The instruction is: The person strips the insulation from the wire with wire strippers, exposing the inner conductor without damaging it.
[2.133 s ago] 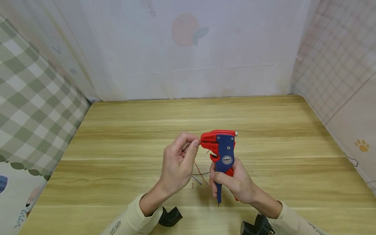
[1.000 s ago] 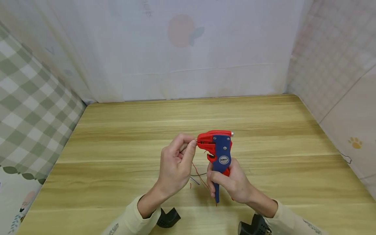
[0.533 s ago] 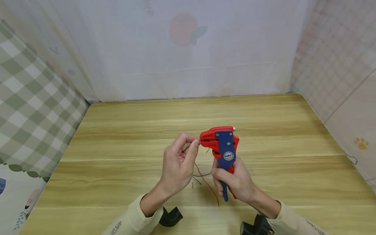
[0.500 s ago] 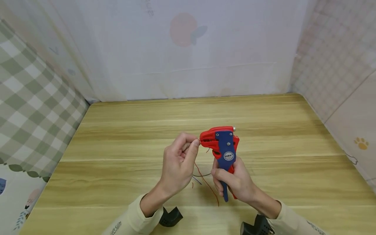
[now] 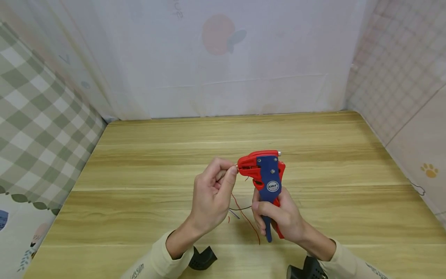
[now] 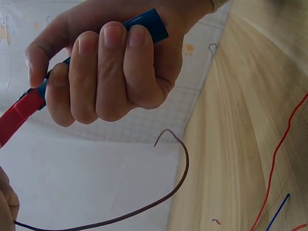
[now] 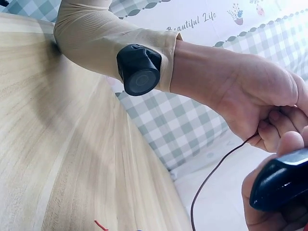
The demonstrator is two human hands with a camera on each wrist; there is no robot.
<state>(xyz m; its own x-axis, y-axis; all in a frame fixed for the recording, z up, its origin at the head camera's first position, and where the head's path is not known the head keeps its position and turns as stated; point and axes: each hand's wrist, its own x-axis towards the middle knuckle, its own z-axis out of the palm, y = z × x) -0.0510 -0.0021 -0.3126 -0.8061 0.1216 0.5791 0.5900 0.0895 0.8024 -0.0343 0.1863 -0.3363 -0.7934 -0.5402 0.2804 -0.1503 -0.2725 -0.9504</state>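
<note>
My right hand [image 5: 278, 213] grips the handles of a red and blue wire stripper [image 5: 270, 174], held up over the table with its nose pointing left. My left hand [image 5: 212, 193] pinches a thin wire between thumb and forefinger, right at the stripper's nose. The end inside the jaws is hidden. In the left wrist view the wire's dark brown tail [image 6: 186, 163] hangs out below the fist and curls at its tip. In the right wrist view the same dark wire [image 7: 207, 175] comes out of the left palm, beside the stripper's blue handle end [image 7: 279, 185].
On the wooden table [image 5: 139, 174] below the hands lie a red wire [image 5: 249, 221], a short blue wire [image 5: 234, 214] and a small red scrap [image 5: 229, 219]. Black wrist cameras [image 5: 203, 258] hang under both cuffs. Fabric-covered walls [image 5: 223, 93] enclose the back and sides.
The stripper's head has risen slightly and shifted; its red rear part now sticks out behind the blue body. The handle no longer overlaps the red wire's end. My left hand keeps its pinch.
</note>
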